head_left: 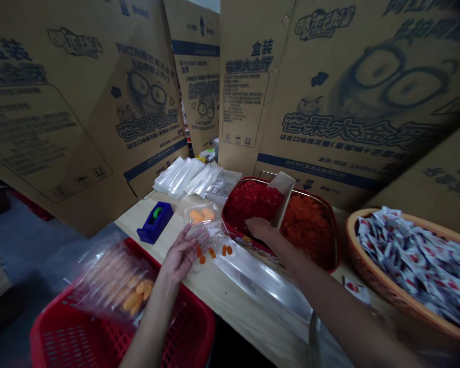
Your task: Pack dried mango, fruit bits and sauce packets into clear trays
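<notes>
My left hand (182, 255) grips the near left edge of a clear plastic box (216, 232) on the table, its fingers curled at the rim. Two orange pieces (202, 214) fill the far part of the box, and several small orange-brown pieces (211, 252) lie in the near part. My right hand (258, 227) reaches into the red candies (249, 202) in the left half of a red tub (334, 232); its fingertips are buried there and hidden. A white cardboard divider (284, 197) stands beside that hand, with orange candies (306, 222) on its other side.
Stacked clear packaging (187, 176) lies at the back, near a blue tape dispenser (155, 222). On the right, an orange basket (350, 225) holds many small sachets (417, 260). A red basket (199, 317) with bagged trays stands low at left. Large cardboard boxes (245, 102) wall the back.
</notes>
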Demonstrator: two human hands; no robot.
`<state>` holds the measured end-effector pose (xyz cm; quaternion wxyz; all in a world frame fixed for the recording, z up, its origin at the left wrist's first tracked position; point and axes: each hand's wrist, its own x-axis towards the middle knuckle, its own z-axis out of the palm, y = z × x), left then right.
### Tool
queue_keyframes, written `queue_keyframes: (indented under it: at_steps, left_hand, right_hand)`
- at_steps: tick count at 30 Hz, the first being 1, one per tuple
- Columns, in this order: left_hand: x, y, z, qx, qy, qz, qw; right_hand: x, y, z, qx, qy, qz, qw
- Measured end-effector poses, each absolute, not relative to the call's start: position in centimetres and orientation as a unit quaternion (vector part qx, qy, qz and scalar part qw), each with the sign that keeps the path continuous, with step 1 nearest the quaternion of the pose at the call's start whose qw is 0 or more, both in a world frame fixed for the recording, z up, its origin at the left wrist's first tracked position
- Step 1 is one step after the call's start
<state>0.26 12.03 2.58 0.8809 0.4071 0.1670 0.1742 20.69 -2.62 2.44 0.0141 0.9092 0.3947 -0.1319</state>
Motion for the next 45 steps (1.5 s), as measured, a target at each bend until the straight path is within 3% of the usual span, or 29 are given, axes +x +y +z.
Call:
queue_keyframes:
  at_steps: [7,10,13,16,19,22,25,28,30,33,41,43,45]
  left_hand:
    - [1.7,11.2,2.4,0.392,0.157,0.168,0.891]
    - [2.3,10.6,2.3,0.382,0.152,0.161,0.897]
    - [2.6,9.8,2.4,0.384,0.143,0.149,0.900]
    - [2.6,8.9,2.7,0.389,0.133,0.136,0.902]
    - [2.2,8.1,3.1,0.393,0.135,0.122,0.902]
    - [1.6,7.5,3.4,0.395,0.137,0.108,0.902]
    - [0.8,6.7,3.7,0.384,0.123,0.091,0.910]
    - [0.5,5.5,4.1,0.383,0.127,0.067,0.913]
    - [0.6,4.3,4.3,0.390,0.133,0.046,0.910]
    - [0.9,2.1,4.5,0.395,0.132,0.013,0.909]
    - [2.7,-3.5,3.3,0.393,0.093,-0.057,0.913]
    - [3.1,-4.9,2.8,0.397,0.080,-0.065,0.912]
    - [3.6,-6.2,2.4,0.392,0.066,-0.073,0.914]
  right_hand:
    - [20.7,-5.0,3.2,0.930,0.366,0.017,-0.041]
    - [19.0,-5.7,4.0,0.880,0.409,0.063,-0.233]
    - [16.1,-5.9,4.8,0.773,0.475,-0.004,-0.420]
    - [13.8,-6.4,5.0,0.726,0.500,-0.050,-0.469]
    - [14.2,-8.1,5.1,0.738,0.453,0.019,-0.499]
    - [17.1,-12.3,5.3,0.786,0.361,0.153,-0.477]
    - [20.5,-18.6,5.3,0.883,0.251,0.230,-0.324]
    - [22.4,-25.2,4.5,0.982,0.089,0.095,-0.138]
    - [22.7,-28.4,3.6,0.994,0.035,-0.024,-0.096]
    - [22.5,-30.9,2.5,0.991,0.051,-0.057,-0.111]
    - [21.8,-33.9,2.5,0.981,0.021,0.067,-0.180]
    - [21.4,-34.5,2.8,0.966,-0.003,0.094,-0.242]
    - [20.4,-34.5,3.4,0.925,-0.015,0.098,-0.367]
